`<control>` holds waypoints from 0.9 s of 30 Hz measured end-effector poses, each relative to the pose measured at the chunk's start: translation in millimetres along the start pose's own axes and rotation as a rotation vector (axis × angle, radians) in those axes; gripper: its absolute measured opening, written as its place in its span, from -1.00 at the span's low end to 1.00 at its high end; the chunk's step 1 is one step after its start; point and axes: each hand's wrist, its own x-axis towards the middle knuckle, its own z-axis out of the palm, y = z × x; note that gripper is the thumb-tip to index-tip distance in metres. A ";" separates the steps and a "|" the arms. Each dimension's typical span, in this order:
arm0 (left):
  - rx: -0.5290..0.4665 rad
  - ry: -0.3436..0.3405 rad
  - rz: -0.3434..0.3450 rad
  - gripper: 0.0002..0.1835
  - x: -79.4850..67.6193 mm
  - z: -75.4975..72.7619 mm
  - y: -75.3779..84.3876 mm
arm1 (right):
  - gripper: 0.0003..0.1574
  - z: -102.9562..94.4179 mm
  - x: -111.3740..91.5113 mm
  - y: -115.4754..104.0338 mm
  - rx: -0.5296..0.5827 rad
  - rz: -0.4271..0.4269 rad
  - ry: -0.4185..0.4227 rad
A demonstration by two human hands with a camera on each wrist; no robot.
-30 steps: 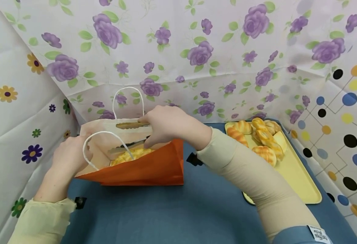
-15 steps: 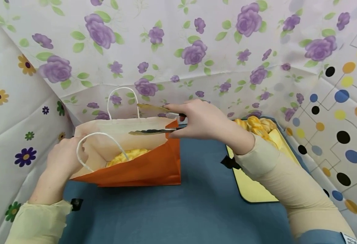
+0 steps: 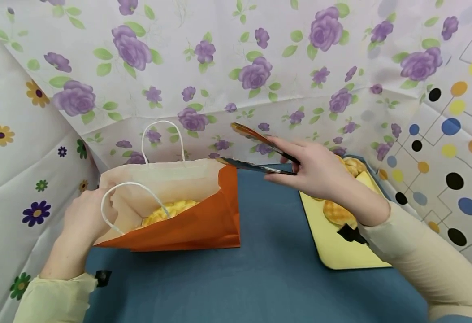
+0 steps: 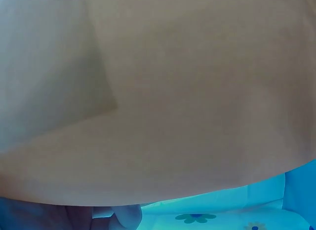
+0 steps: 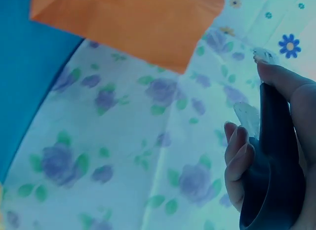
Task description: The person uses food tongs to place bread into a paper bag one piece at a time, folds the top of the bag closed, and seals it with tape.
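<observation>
An orange paper bag [image 3: 187, 231] with white rope handles lies tilted on the table, its mouth facing up and left. Inside it shows a yellow bumpy-topped bread [image 3: 173, 210]. My left hand [image 3: 90, 213] grips the bag's left rim; pale bag paper [image 4: 197, 101] fills most of the left wrist view. To the right of the bag, my right hand [image 3: 316, 170] holds a pair of tongs [image 3: 256, 168], whose arms stand apart with nothing between them. In the right wrist view, the thumb and fingers wrap the tongs' black handle [image 5: 276, 131].
A yellow tray [image 3: 332, 253] at the right bears several breads, among them a cross-scored one [image 3: 338, 213]; my right forearm covers part of it. A flowered cloth wall [image 3: 203, 103] rises behind the blue table [image 3: 219, 287], with patterned sheets on both sides.
My right hand has drawn the tongs up out of the bag and moved right, toward the tray. The bread stays inside the bag, and my left hand keeps its grip on the rim.
</observation>
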 end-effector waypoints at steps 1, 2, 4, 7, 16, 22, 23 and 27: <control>-0.002 0.002 -0.003 -0.42 -0.5 0.5 0.0 | 0.04 -0.2 -7.3 4.5 -0.008 0.018 -0.002; -0.002 0.003 -0.003 -0.42 -0.9 1.0 -0.1 | 0.04 -0.8 -14.5 8.7 -0.012 0.037 -0.008; -0.002 0.005 -0.001 -0.43 -1.4 1.8 -0.5 | 0.04 -2.5 -28.8 16.1 -0.032 0.079 -0.018; -0.005 0.001 0.000 -0.43 -1.6 3.4 -1.5 | 0.04 -6.4 -47.8 26.3 -0.063 0.122 -0.027; -0.004 0.027 0.015 -0.48 -2.5 3.1 -4.1 | 0.10 -13.6 -100.0 64.2 -0.143 0.267 -0.075; 0.005 0.022 0.013 -0.46 -1.8 1.3 -2.7 | 0.10 -10.5 -131.5 92.7 -0.161 0.304 -0.123; 0.004 0.021 0.013 -0.46 -1.5 1.4 -2.4 | 0.11 -10.7 -135.8 96.2 -0.155 0.327 -0.127; 0.001 0.019 0.009 -0.47 -0.7 2.2 -1.6 | 0.14 -13.5 -148.2 106.3 -0.141 0.388 -0.153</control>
